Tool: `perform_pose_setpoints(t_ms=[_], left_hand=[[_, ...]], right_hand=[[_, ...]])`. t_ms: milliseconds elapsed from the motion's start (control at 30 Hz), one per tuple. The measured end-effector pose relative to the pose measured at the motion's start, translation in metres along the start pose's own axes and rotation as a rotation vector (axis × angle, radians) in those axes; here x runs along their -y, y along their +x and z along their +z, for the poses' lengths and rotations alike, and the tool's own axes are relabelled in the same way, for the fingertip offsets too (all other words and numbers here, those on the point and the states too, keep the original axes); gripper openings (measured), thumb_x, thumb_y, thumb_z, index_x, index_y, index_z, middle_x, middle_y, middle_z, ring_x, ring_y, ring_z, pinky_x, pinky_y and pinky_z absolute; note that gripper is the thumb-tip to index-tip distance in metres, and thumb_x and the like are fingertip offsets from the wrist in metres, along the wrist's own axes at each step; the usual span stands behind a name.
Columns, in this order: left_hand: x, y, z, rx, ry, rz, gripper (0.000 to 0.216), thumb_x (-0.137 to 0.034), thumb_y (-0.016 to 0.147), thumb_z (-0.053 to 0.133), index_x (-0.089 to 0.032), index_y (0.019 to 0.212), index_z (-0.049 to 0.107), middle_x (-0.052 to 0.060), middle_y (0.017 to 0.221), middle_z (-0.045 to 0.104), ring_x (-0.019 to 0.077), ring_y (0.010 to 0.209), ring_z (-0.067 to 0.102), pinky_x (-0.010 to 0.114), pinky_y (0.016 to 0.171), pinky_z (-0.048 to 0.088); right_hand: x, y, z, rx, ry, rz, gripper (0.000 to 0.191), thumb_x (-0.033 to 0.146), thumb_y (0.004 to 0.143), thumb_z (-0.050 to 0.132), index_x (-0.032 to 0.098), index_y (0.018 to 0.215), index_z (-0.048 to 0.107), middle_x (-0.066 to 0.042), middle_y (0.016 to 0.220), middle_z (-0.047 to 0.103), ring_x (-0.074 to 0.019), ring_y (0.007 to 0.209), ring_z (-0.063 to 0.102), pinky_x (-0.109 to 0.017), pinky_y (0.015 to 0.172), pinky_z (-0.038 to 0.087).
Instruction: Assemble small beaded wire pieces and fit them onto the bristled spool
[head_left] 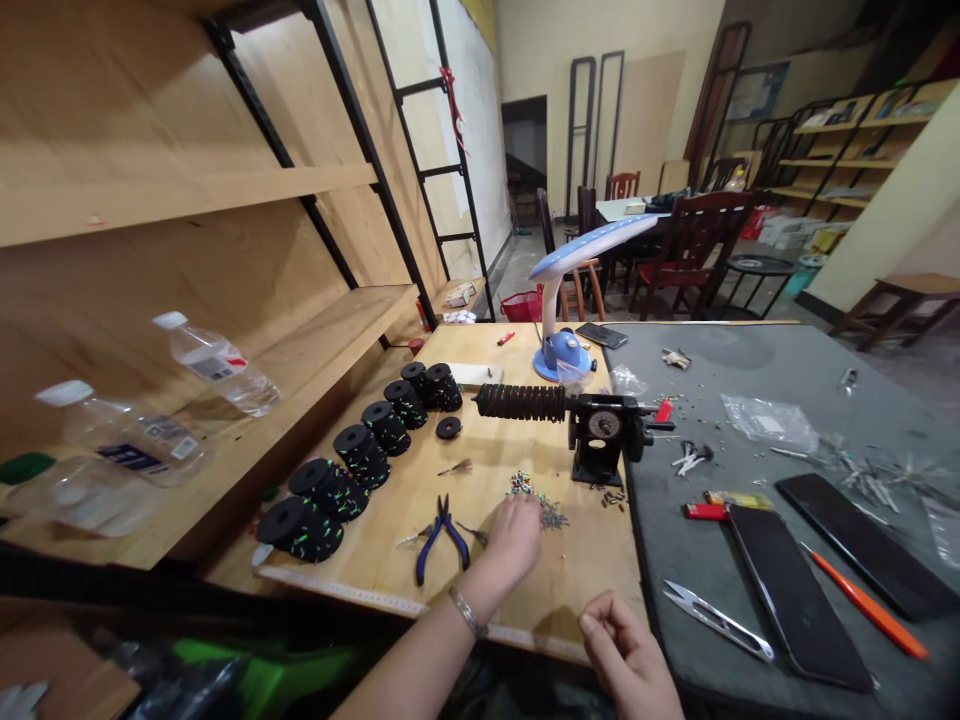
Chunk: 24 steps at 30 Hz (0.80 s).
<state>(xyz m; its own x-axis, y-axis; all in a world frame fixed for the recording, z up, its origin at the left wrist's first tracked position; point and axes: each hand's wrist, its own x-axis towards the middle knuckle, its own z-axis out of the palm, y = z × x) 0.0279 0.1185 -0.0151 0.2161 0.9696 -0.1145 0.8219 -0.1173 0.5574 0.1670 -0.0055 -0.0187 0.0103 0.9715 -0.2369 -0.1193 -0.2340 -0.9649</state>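
My left hand (514, 535), with a bracelet at the wrist, reaches down at a small pile of coloured beads (519, 482). Its fingers look drawn together, with their tips hidden behind the hand. Beside it lies a heap of small grey metal pieces (553, 516). My right hand (626, 650) is at the table's near edge, thumb pressed to the curled index finger; anything in that pinch is too small to make out. Left of my left hand, blue-handled pliers (441, 540) lie spread. Beyond the beads stands a black crank device (600, 430) with a cord-wound shaft (521, 402).
Several black spools (300, 530) line the table's left side. A blue lamp (562, 352) stands at the back. On the grey mat (675, 540) are thread snips (716, 620), a dark phone-like slab (799, 600) and an orange tool (870, 605). Bottles (217, 365) occupy the left shelf.
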Motion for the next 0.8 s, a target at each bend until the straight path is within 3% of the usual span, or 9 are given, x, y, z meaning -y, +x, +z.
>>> perform_pose_setpoints(t_ms=[233, 433, 500, 667, 800], left_hand=[[0.008, -0.015, -0.006, -0.136, -0.189, 0.031, 0.016, -0.007, 0.079, 0.05, -0.019, 0.075, 0.06, 0.006, 0.084, 0.064, 0.0226, 0.087, 0.056, 0.034, 0.081, 0.04], [0.023, -0.059, -0.02, -0.166, -0.506, -0.006, 0.01, -0.025, 0.083, 0.048, -0.019, 0.078, 0.054, 0.002, 0.075, 0.059, 0.0179, 0.074, 0.059, 0.027, 0.068, 0.045], [0.025, -0.079, -0.02, -0.16, -0.669, -0.061, 0.014, -0.031, 0.082, 0.053, -0.018, 0.078, 0.054, 0.0, 0.072, 0.058, 0.0158, 0.07, 0.057, 0.024, 0.064, 0.044], [0.019, -0.12, -0.009, -0.085, -1.342, -0.341, 0.027, -0.034, 0.068, 0.075, -0.016, 0.077, 0.058, -0.006, 0.062, 0.05, 0.0073, 0.053, 0.042, 0.019, 0.052, 0.034], [0.016, -0.131, -0.001, -0.13, -1.519, -0.397, 0.03, -0.032, 0.064, 0.081, -0.016, 0.076, 0.059, -0.004, 0.065, 0.055, 0.0073, 0.056, 0.047, 0.019, 0.055, 0.037]], right_hand=[[-0.006, -0.002, 0.007, -0.04, 0.033, 0.003, 0.051, 0.071, 0.069, 0.06, 0.021, 0.064, 0.05, 0.008, 0.054, 0.032, -0.0108, 0.049, 0.026, -0.024, 0.048, 0.021], [-0.01, -0.003, 0.02, 0.0, 0.042, 0.029, 0.049, 0.069, 0.069, 0.061, 0.021, 0.065, 0.05, 0.008, 0.055, 0.031, -0.0108, 0.05, 0.027, -0.023, 0.048, 0.023], [-0.011, -0.001, 0.025, 0.036, 0.028, 0.025, 0.048, 0.068, 0.071, 0.061, 0.021, 0.065, 0.051, 0.008, 0.055, 0.033, -0.0111, 0.051, 0.028, -0.023, 0.049, 0.024], [-0.01, 0.004, 0.037, 0.17, -0.041, 0.041, 0.045, 0.063, 0.071, 0.063, 0.019, 0.064, 0.053, 0.006, 0.057, 0.04, -0.0119, 0.054, 0.034, -0.024, 0.051, 0.028], [-0.007, 0.004, 0.046, 0.189, -0.041, 0.058, 0.043, 0.06, 0.072, 0.064, 0.019, 0.064, 0.053, 0.006, 0.057, 0.043, -0.012, 0.055, 0.036, -0.024, 0.052, 0.03]])
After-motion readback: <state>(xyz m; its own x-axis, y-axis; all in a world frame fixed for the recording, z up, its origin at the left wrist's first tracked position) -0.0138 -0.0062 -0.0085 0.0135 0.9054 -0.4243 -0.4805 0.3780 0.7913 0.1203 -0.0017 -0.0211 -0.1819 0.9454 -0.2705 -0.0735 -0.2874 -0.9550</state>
